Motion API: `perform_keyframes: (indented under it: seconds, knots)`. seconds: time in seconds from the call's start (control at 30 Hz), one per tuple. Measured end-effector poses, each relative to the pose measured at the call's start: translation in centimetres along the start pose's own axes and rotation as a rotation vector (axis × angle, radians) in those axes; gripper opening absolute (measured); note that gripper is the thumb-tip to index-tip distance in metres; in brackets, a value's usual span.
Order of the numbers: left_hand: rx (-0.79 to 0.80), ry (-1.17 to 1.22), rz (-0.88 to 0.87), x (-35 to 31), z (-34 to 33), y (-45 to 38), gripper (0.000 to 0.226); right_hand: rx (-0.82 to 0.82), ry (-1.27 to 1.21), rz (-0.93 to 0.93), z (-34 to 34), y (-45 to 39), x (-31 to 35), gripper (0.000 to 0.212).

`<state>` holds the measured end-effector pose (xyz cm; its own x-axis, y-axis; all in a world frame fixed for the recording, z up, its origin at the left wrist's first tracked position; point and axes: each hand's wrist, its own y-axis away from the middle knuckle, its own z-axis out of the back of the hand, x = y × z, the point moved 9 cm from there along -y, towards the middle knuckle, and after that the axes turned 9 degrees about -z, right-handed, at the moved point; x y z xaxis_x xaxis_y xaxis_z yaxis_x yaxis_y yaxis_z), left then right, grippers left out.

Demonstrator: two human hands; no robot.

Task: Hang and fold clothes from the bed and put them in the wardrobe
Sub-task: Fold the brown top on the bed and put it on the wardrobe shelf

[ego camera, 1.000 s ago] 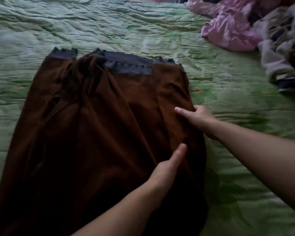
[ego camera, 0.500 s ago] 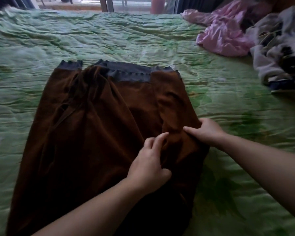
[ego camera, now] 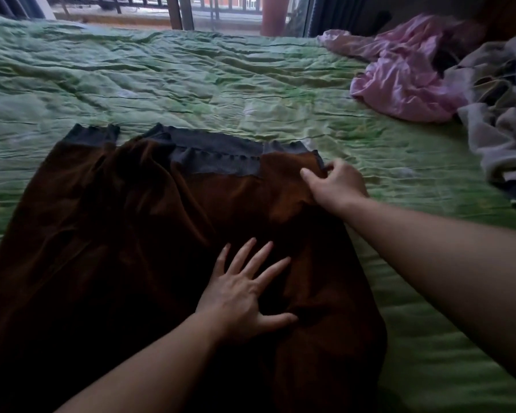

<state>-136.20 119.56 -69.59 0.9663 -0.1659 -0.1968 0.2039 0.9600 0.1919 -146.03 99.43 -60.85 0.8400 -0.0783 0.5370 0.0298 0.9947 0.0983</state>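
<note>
Since half a second ago the right hand (ego camera: 335, 186) has slid up the brown garment's (ego camera: 116, 248) right edge to its far corner, and the left hand (ego camera: 245, 296) has let go of the fold it was pinching and spread out flat. The brown garment lies spread on the green bedspread (ego camera: 221, 84), its grey ribbed band (ego camera: 218, 158) at the far end and its near end running out of the bottom of the view. The left hand rests palm down on the cloth near the middle, fingers straight and fanned, holding nothing. The right hand curls its fingers and thumb round the cloth at the far right corner, just beside the end of the grey band. Well apart, at the far right of the bed, lie a crumpled pink garment (ego camera: 399, 73) and, just beside it, a heap of grey clothes (ego camera: 501, 114). Beyond the bed a railing (ego camera: 221, 4) shows through a window.
</note>
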Motion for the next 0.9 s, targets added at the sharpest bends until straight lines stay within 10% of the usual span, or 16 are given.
perform_keyframes:
  seconds: [0.13,0.43,0.63,0.9]
  knots:
    - [0.009,0.024,-0.013,0.1,0.0,0.0,0.094,0.186,0.112,-0.095,-2.5,-2.2,0.6,0.05]
    - [-0.024,0.054,-0.006,0.8,-0.1,-0.5,0.092,-0.042,-0.026,-0.23,-1.6,-2.2,-4.1,0.045]
    - [-0.095,0.07,0.036,0.3,0.5,1.1,0.08,-0.023,0.315,0.405,-3.1,12.1,-1.3,0.069]
    - [-0.014,0.111,0.137,-1.3,-1.9,14.7,0.064,0.204,0.52,0.375,-4.4,26.6,-6.9,0.072]
